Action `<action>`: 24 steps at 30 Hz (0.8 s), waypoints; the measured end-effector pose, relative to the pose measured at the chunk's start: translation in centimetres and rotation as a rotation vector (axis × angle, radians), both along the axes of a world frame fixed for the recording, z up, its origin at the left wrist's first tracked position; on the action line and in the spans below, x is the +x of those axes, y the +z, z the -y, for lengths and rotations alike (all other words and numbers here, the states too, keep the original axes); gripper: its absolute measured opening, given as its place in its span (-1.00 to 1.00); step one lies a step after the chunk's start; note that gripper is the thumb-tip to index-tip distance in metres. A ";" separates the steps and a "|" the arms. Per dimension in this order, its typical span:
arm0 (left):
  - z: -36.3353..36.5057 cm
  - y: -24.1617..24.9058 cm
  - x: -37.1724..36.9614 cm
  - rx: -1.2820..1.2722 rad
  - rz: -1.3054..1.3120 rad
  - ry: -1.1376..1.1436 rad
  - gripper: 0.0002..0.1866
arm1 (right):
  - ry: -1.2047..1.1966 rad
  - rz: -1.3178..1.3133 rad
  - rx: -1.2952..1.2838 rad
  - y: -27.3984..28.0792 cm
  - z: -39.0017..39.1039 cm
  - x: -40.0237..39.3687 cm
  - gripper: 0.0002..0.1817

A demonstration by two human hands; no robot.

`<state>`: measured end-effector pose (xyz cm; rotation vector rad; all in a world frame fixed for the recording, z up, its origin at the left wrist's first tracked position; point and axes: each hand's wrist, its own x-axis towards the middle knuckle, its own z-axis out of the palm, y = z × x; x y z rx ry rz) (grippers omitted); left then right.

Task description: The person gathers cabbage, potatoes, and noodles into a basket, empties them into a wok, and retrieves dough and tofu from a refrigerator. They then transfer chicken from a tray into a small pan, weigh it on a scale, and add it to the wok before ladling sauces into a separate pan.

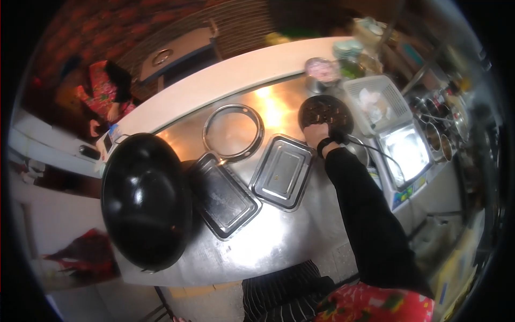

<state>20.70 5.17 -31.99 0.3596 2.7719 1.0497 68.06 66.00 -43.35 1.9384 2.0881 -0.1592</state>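
Head view, 1 person's bare hands, work surface seen from above. The right hand (316, 133) lies at the near edge of a dark round pan (325, 111), with its fingers curled downward over or against the rim; whether they are clenched on the rim or merely resting there cannot be told, since the fingertips are hidden. A black band (324, 143) circles the wrist. A skin-toned sliver at the lower edge of the view may be the left hand (181, 320); its state cannot be told.

Handling (judged): the pan, marked with many small raised or hollow spots, appears stiff and probably dense, hence fairly heavy for its size, and is unlikely to be fragile. Its surface may be slippery if oiled. The near rim offers a firm hold for 1 hand; a 2nd hold on the opposite rim would level the weight.

Position: the pan lies on the steel counter (230, 263), directly beyond the right hand and overlapped by it at the near edge, the greater part extending forward and slightly rightward. Beyond the pan stands a metal pot (317, 85) of pinkish food; to its right, a pale plastic basket (401, 103). A dark cable (375, 148) runs rightward from near the wrist. To the left of the hand lie 2 rectangular metal pieces (282, 172), 1 steel ring (259, 134) and 1 large black wok (145, 201).
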 end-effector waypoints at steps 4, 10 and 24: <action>3.2 0.2 -0.4 0.190 0.068 0.067 -0.46 | 0.136 0.115 0.000 -0.3 -0.6 -0.6 -0.78; 3.6 -0.8 -4.3 0.072 0.047 0.176 -0.57 | 0.471 -0.320 0.698 10.2 0.0 -1.8 -0.88; -10.0 -9.4 -11.6 0.580 0.479 -0.292 -0.62 | -0.387 -1.793 -0.575 13.2 12.6 -43.0 -0.74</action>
